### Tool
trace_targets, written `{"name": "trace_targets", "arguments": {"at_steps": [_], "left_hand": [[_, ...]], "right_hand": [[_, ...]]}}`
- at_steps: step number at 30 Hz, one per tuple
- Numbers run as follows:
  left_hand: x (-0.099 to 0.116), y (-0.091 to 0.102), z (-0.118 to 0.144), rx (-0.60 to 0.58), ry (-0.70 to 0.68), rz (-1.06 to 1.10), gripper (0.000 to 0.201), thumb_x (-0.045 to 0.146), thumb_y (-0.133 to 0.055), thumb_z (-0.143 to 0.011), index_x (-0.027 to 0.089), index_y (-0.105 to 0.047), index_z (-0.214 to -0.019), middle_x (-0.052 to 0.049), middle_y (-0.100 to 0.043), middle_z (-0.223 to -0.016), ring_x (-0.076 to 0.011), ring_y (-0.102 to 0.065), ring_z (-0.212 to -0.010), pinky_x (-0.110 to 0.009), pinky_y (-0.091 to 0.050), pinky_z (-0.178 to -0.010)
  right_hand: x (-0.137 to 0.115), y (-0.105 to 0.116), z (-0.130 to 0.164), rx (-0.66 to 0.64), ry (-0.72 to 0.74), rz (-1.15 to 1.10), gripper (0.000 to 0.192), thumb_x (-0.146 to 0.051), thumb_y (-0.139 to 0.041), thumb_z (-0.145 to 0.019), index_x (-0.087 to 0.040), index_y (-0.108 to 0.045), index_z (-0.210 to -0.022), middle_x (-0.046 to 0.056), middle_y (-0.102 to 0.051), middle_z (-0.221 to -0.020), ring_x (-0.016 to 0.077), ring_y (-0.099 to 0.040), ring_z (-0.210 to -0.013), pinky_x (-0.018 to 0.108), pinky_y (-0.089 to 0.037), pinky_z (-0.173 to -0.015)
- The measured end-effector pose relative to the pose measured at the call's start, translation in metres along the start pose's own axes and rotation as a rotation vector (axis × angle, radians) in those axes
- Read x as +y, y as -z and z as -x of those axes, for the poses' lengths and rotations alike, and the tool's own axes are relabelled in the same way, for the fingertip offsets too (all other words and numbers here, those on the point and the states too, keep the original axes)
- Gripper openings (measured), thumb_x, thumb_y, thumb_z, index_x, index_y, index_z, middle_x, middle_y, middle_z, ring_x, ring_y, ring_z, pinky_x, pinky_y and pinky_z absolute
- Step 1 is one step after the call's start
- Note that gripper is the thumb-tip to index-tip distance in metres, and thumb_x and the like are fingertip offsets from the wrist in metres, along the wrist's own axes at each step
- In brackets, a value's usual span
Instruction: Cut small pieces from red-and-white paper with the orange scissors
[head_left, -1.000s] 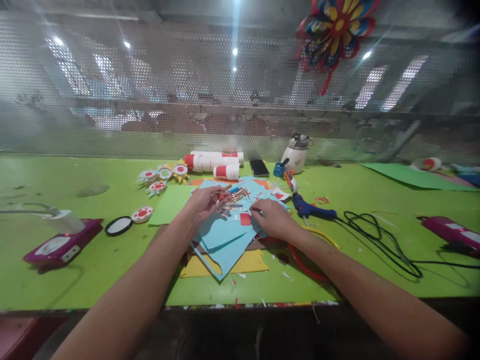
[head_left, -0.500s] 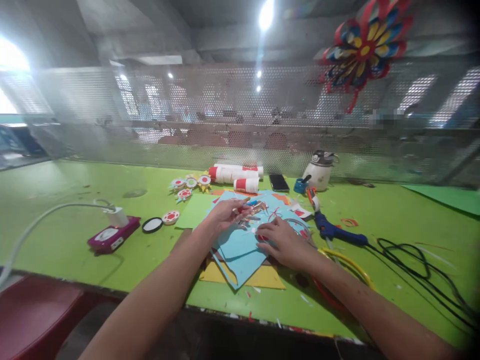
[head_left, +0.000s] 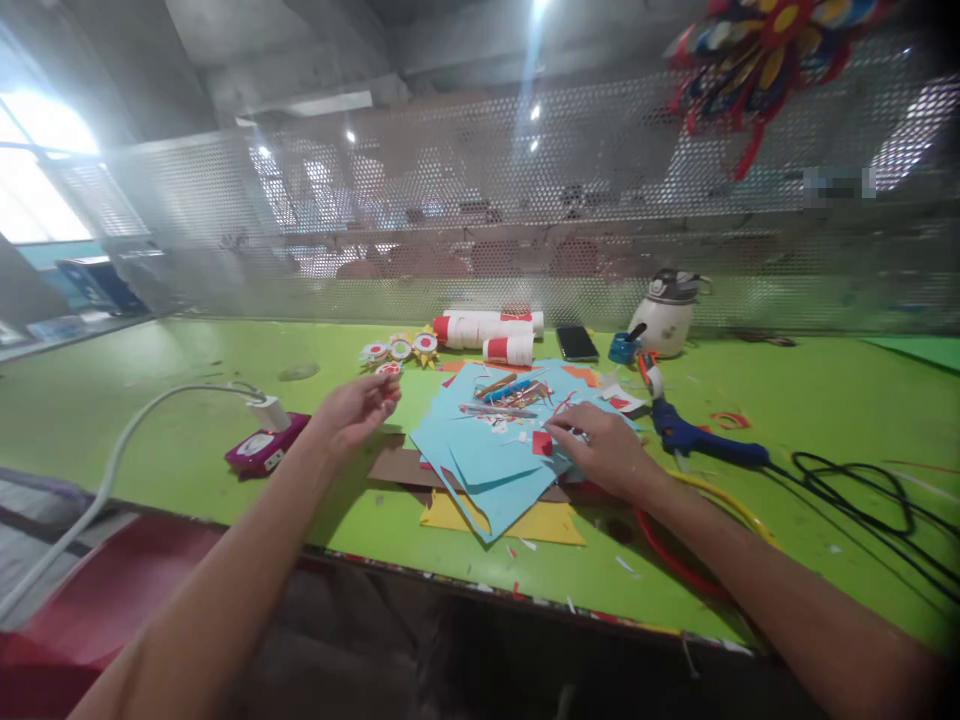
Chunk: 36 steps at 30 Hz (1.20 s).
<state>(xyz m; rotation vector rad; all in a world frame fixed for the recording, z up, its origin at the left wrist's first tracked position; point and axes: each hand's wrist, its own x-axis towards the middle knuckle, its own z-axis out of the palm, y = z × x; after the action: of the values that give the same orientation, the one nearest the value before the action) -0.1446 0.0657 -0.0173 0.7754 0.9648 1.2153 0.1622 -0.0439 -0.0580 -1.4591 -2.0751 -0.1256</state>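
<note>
Blue paper sheets (head_left: 480,465): lying fanned in a loose stack near the front edge of the desk, at its middle, overlapping a yellow sheet (head_left: 540,525) and a brown card (head_left: 397,467) beneath them.
Desk (head_left: 150,400): green, running from left edge to right edge under everything, with a perforated metal screen (head_left: 450,200) standing along its back edge.
Right hand (head_left: 600,450): pressing palm-down on the right side of the blue paper sheets, fingertips resting just beside a small red square (head_left: 541,443); the grip is lying flat and closing on nothing.
Left hand (head_left: 354,410): hovering above the desk just left of the stack, fingers curling loosely inward; whether that grip is pinching a scrap cannot be told.
Glue gun (head_left: 697,438): blue, lying right of the stack, its black cable (head_left: 862,490) looping toward the right edge.
White rolls (head_left: 487,330): red-banded, lying near the back edge behind the stack, a dark phone (head_left: 576,343) sitting just beside them.
Pink device (head_left: 262,450): sitting toward the left, a white cord (head_left: 150,420) trailing off the front edge.
Paper rosettes (head_left: 397,350): clustering left of the rolls.
Paper strips (head_left: 510,395): lying scattered on top of the blue sheets, toward the back.
</note>
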Motion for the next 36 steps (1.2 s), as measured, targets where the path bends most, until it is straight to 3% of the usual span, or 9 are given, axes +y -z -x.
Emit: {"name": "trace_targets", "arguments": {"at_steps": [2,4,11,16,22,28,36], "left_hand": [[-0.004,0.022,0.0,0.074,0.01,0.006,0.017,0.002,-0.047,-0.082,0.006,-0.059,-0.072,-0.006,-0.057,-0.062,-0.0066,-0.057,-0.052,-0.011,-0.047,-0.047],[-0.008,0.031,-0.004,0.119,-0.005,0.019,0.019,0.002,-0.045,-0.082,0.008,-0.058,-0.069,-0.006,-0.057,-0.062,-0.007,-0.057,-0.054,-0.012,-0.049,-0.049],[-0.025,0.008,-0.03,0.171,-0.061,-0.007,0.021,0.011,-0.047,-0.083,0.01,-0.057,-0.064,-0.006,-0.058,-0.059,-0.0083,-0.056,-0.052,-0.014,-0.046,-0.046],[-0.038,-0.002,-0.039,0.146,-0.137,-0.076,0.028,0.028,-0.053,-0.082,0.01,-0.059,-0.062,-0.006,-0.059,-0.057,-0.0093,-0.055,-0.05,-0.017,-0.045,-0.046],[-0.048,0.001,-0.04,0.087,-0.175,-0.16,0.035,0.039,-0.056,-0.079,0.008,-0.06,-0.062,-0.008,-0.061,-0.058,-0.0096,-0.054,-0.049,-0.018,-0.041,-0.046],[-0.047,0.005,-0.038,0.026,-0.196,-0.203,0.037,0.042,-0.049,-0.081,0.008,-0.061,-0.075,-0.01,-0.065,-0.06,-0.0156,-0.06,-0.053,-0.026,-0.046,-0.051],[-0.039,0.007,-0.033,0.107,-0.29,-0.171,0.031,0.041,-0.051,-0.078,0.012,-0.059,-0.076,-0.006,-0.065,-0.058,-0.02,-0.066,-0.068,-0.029,-0.05,-0.061]], "right_hand": [[-0.004,0.0,0.0,0.0,0.004,-0.02,0.015,-0.024,-0.055,-0.09,-0.014,-0.064,-0.082,0.001,-0.067,-0.082,0.0154,-0.064,-0.078,0.035,-0.051,-0.074],[-0.007,0.001,0.0,0.005,0.006,-0.034,0.015,-0.023,-0.056,-0.09,-0.014,-0.064,-0.081,0.0,-0.066,-0.08,0.015,-0.064,-0.076,0.034,-0.051,-0.072],[-0.002,-0.001,-0.001,0.052,-0.008,-0.065,0.014,-0.02,-0.056,-0.089,-0.014,-0.064,-0.079,0.0,-0.066,-0.077,0.0142,-0.063,-0.072,0.032,-0.05,-0.07],[-0.002,-0.002,0.0,0.048,-0.014,-0.102,0.017,-0.017,-0.055,-0.086,-0.015,-0.069,-0.076,0.004,-0.071,-0.074,0.0171,-0.062,-0.067,0.03,-0.047,-0.065],[-0.01,0.001,0.001,0.008,-0.007,-0.146,0.019,-0.02,-0.054,-0.086,-0.019,-0.07,-0.075,0.004,-0.072,-0.076,0.0185,-0.063,-0.07,0.03,-0.046,-0.067],[-0.013,0.004,0.001,-0.03,-0.016,-0.171,0.019,-0.019,-0.055,-0.085,-0.019,-0.07,-0.074,0.004,-0.073,-0.075,0.019,-0.063,-0.07,0.029,-0.046,-0.066],[-0.012,0.004,0.001,-0.02,-0.035,-0.202,0.018,-0.019,-0.055,-0.084,-0.019,-0.071,-0.076,0.004,-0.073,-0.076,0.0192,-0.063,-0.07,0.03,-0.046,-0.066]]}}
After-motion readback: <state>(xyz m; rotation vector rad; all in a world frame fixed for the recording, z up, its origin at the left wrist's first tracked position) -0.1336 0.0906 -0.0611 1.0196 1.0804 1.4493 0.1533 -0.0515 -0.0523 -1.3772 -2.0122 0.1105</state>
